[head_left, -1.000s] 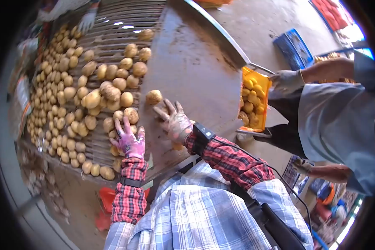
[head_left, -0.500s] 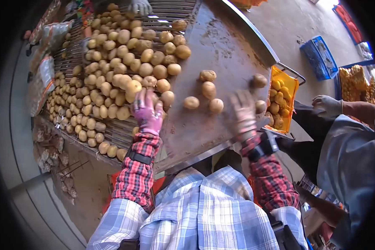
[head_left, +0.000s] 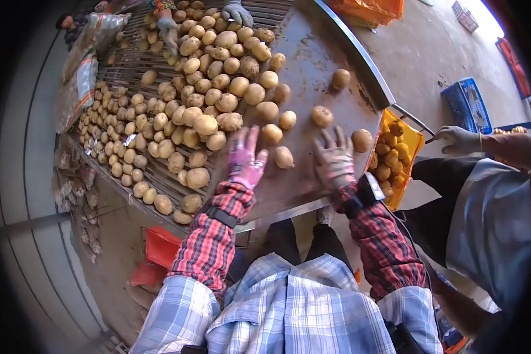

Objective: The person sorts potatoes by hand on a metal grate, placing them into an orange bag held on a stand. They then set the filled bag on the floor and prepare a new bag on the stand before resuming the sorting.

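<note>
Many potatoes (head_left: 205,125) lie heaped on a slatted rack (head_left: 153,76), and some are loose on the smooth metal chute (head_left: 312,65). My left hand (head_left: 245,158), in a pink glove, rests at the edge between slats and chute, fingers spread, with a potato (head_left: 271,134) just right of its fingertips. On the chute's right part, my right hand (head_left: 335,158) in a dirty pale glove has its fingers apart and holds nothing. A potato (head_left: 321,116) lies just beyond its fingertips, and another potato (head_left: 361,140) sits to its right.
A crate with a yellow lining (head_left: 415,141), holding potatoes, stands at the chute's right end. Beside it, a co-worker's gloved hand (head_left: 459,140) is at the crate's handle. Other gloved hands (head_left: 237,13) reach over the rack's far end. A blue crate (head_left: 467,106) sits on the floor.
My left hand has moved right to the chute's edge. My right hand has shifted slightly left. Potatoes have moved onto and across the chute, and the co-worker's hand has moved toward the crate handle.
</note>
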Motion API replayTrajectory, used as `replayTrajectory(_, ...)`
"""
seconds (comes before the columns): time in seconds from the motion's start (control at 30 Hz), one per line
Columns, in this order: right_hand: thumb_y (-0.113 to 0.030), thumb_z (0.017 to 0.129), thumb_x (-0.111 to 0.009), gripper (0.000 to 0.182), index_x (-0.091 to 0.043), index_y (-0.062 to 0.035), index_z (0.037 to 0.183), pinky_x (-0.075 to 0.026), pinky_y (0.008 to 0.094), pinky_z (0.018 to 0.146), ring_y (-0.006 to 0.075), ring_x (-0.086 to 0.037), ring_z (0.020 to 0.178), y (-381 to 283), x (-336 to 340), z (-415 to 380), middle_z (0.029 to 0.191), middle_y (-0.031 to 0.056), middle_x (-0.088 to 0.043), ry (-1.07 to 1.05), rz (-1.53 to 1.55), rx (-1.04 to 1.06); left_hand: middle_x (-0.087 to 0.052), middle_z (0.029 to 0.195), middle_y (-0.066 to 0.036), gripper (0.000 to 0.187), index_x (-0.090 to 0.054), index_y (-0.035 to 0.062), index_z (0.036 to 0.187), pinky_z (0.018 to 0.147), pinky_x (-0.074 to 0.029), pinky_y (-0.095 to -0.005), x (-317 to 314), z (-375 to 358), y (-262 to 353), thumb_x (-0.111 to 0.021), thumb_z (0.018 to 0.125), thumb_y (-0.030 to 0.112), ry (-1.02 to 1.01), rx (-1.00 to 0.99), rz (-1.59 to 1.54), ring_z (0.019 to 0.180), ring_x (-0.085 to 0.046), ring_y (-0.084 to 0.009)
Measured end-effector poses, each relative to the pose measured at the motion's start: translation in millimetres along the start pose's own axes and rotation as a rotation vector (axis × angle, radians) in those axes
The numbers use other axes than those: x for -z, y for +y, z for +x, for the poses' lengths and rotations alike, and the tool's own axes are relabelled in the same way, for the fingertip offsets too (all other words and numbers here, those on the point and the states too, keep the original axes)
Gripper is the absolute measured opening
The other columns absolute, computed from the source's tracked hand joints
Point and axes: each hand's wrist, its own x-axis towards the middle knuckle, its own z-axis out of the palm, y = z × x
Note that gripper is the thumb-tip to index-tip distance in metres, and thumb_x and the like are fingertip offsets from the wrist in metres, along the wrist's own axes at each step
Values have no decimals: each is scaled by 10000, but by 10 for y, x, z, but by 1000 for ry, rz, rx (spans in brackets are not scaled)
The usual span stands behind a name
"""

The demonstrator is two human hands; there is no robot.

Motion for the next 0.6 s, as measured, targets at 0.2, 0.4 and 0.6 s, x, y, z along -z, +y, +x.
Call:
replayTrajectory(0.2,-208,826,-701,529,-561,-101,1325,-381,503,1102,429,-465,1297,835,169,-560,1341,163,-560,238,172,-177,-444,1482,-179,739,-383,172,1509,1081,-411,-494,-502,228,1006,-721,855,233,-109,56,-247,1295,-476,-423)
replayTrajectory(0.4,-41,854,-696,560,-522,-88,1385,-434,411,1083,354,-538,1260,1183,268,-1430,1356,170,-557,409,420,-327,-530,1417,-169,579,-458,93,1454,1080,-441,-414,-866,555,1483,-662,913,122,-102,-284,-755,1301,-524,-338)
replayTrajectory(0.6,-38,854,-676,519,-557,-85,1358,-454,429,1060,358,-575,1226,1284,201,-2530,1319,179,-591,299,428,-489,-572,1381,-109,419,-484,66,1445,1073,-432,-329,-861,769,1861,-493,1041,178,-604,-48,-1046,1272,-525,-189)
